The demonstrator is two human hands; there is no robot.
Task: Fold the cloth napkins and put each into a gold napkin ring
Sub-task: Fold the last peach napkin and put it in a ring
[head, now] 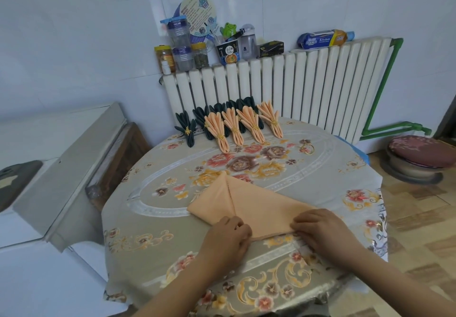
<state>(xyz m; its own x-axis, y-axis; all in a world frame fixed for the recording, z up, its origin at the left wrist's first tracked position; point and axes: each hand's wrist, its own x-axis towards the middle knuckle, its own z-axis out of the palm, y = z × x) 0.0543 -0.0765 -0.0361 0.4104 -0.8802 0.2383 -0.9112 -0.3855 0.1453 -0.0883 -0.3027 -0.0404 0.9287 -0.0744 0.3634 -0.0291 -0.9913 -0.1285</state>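
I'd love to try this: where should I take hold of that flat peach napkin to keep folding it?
Probably the near edge of the peach napkin, from the seated side. It lies flat with its point aimed away, and the left hand and right hand already pinch that edge.

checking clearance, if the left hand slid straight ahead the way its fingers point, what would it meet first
Probably the peach cloth napkin folded flat on the table; the left hand already pinches its near edge. Its fingers point up and right, across the cloth.
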